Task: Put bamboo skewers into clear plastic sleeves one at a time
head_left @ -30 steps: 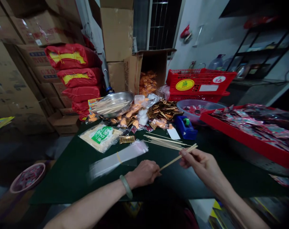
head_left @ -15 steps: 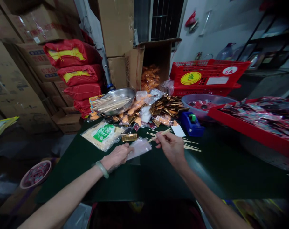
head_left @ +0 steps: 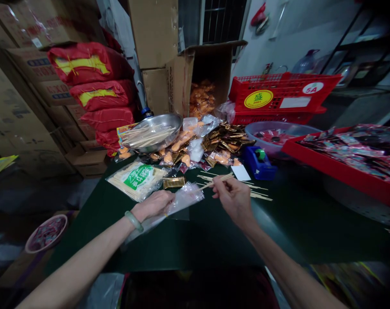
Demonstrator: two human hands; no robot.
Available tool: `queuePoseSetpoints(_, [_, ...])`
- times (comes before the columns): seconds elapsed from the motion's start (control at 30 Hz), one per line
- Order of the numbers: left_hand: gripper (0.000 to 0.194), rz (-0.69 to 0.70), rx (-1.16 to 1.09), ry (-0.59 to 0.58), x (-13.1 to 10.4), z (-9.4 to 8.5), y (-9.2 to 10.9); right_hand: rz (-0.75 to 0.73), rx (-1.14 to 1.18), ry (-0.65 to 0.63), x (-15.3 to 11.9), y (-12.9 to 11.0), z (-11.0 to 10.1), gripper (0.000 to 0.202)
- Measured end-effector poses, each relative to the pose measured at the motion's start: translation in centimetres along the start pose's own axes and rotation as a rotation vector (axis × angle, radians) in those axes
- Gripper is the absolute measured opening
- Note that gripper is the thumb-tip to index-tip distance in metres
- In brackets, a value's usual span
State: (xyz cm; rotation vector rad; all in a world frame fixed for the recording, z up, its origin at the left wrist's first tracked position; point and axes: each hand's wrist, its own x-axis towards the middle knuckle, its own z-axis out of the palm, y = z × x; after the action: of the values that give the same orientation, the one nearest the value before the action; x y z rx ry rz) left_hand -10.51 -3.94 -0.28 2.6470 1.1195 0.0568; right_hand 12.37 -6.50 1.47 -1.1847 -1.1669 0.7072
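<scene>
My left hand (head_left: 154, 205) is closed on a clear plastic bag (head_left: 184, 199), whose mouth end points right and whose other end trails under the wrist. Between its fingertips my right hand (head_left: 232, 195) pinches a few thin wooden sticks (head_left: 222, 178); their left tips reach the bag's end, and I cannot tell whether they are inside. Loose bamboo sticks (head_left: 261, 195) lie on the green table behind and right of that hand. Just beyond the bag sits a small gold packet (head_left: 174, 183). A pack of sticks with a green label (head_left: 137, 177) lies beyond my left hand.
A steel bowl of sticks (head_left: 172, 136) leans on a pile of orange pieces and gold packets (head_left: 228, 139). To the right stand a blue tape dispenser (head_left: 262, 167), a white card (head_left: 241, 172), a plastic basin (head_left: 283, 128) and a red tray (head_left: 310, 161). A red basket (head_left: 278, 98) is behind.
My left hand has shifted slightly left, and more of the bag now shows stretched out below it. My right hand stays nearly in place with the sticks. The view has tilted a little.
</scene>
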Motion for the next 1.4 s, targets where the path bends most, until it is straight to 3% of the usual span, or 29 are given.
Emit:
queuePoseSetpoints(0.17, [0.018, 0.022, -0.011, 0.030, -0.8, -1.6, 1.1, 0.130, 0.275, 0.079, 0.7, -0.9, 0.4, 0.021])
queuePoseSetpoints(0.5, [0.027, 0.020, 0.167, 0.029, -2.4, -3.6, 3.6, 0.236, 0.307, -0.092, 1.0, -2.3, 1.4, 0.021])
queuePoseSetpoints(0.73, [0.022, -0.053, 0.213, 0.030, -3.2, -4.1, 4.0, 0.197, 0.358, 0.010, 0.5, -3.0, 1.8, 0.023])
queuePoseSetpoints(1.0, [0.022, 0.004, 0.127, 0.088, -3.1, -3.5, 4.2, 0.168, 0.295, -0.073, 0.0, -3.4, 1.8, 0.024])
queuePoseSetpoints(1.2, [0.019, -0.006, -0.006, 0.233, -2.2, -3.3, 3.7, 0.142, 0.219, -0.083, -0.4, -3.3, 2.1, 0.024])
queuePoseSetpoints(1.4, [0.007, -0.079, -0.266, 0.198, -1.4, -3.0, 2.4, 0.213, 0.304, -0.085, -0.3, -1.5, 2.2, 0.025])
